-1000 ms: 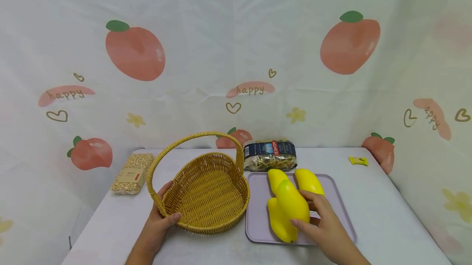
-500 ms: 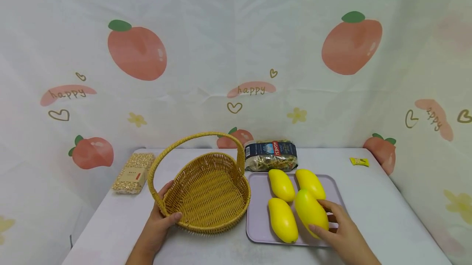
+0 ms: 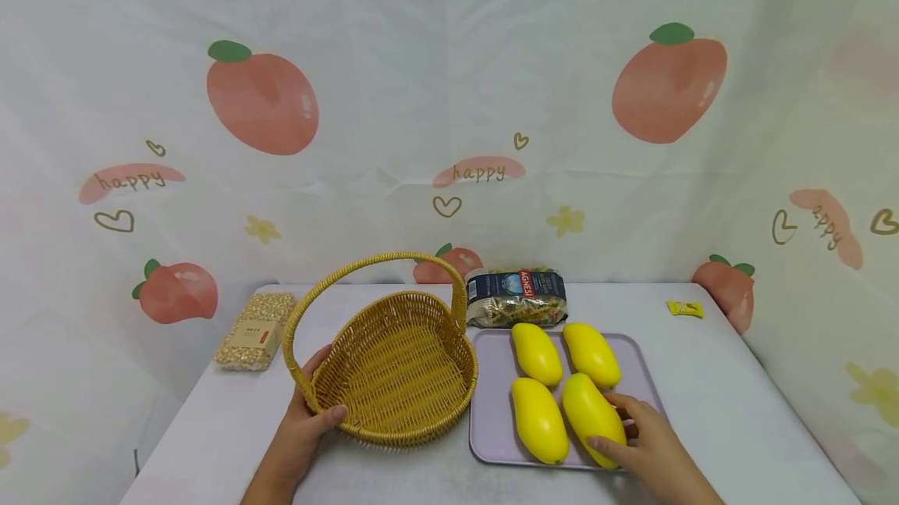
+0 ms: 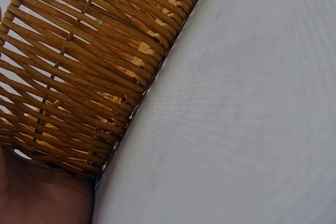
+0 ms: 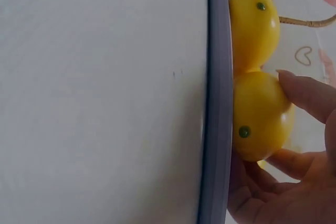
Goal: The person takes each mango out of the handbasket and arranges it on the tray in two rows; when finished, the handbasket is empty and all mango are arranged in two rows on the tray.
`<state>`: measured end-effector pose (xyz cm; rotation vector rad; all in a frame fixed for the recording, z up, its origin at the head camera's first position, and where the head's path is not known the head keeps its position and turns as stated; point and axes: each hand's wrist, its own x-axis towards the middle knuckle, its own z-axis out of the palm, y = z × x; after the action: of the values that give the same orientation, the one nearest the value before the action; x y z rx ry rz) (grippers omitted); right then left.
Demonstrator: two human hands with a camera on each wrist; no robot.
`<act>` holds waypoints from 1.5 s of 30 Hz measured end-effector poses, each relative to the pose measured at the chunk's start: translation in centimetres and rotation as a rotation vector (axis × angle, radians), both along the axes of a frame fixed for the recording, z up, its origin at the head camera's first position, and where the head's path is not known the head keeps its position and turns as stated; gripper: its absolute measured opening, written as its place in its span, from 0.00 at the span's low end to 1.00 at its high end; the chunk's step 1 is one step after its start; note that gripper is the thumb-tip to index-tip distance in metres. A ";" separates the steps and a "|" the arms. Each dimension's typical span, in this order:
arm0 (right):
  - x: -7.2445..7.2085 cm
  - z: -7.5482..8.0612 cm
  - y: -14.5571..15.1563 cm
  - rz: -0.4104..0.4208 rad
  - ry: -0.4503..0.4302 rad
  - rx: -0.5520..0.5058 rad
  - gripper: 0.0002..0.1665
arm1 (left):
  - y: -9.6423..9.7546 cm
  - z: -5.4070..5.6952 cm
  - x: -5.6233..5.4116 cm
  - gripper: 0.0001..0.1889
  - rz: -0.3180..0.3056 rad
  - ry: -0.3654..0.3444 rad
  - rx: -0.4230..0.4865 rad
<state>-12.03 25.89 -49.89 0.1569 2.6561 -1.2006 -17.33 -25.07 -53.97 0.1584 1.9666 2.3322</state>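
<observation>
My left hand (image 3: 300, 427) grips the left side of a wicker basket (image 3: 400, 368), thumb over its rim and fingers behind. In the left wrist view, the basket's woven wall (image 4: 89, 61) rises from the table beside the palm. No objects lie inside the basket, whose arched handle stands up. My right hand (image 3: 649, 442) holds a yellow mango (image 3: 593, 415) at the front right of a lilac tray (image 3: 485, 427), thumb on the near side and fingers on the far side. In the right wrist view, this mango (image 5: 262, 116) sits on the tray. Beside it lies another mango (image 3: 538, 419).
Two more mangoes, one on the left (image 3: 536, 354) and one on the right (image 3: 591, 355), lie at the tray's back. Behind the tray is a pasta bag (image 3: 516, 296). A packet of grains (image 3: 254, 332) lies left of the basket, a small yellow wrapper (image 3: 684, 309) at the far right.
My right hand has carried the mango rightward from above the front left mango and lowered it onto the tray's front right. The left hand and basket have stayed in place.
</observation>
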 end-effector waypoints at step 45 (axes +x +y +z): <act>0.0 3.3 1.7 -0.077 0.053 0.065 0.49 | -0.8 1.3 -1.1 0.40 0.085 0.150 -0.174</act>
<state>-12.00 27.62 -46.62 0.2438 2.7601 -1.1569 -18.46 -25.89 -52.71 0.2490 2.2781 2.2437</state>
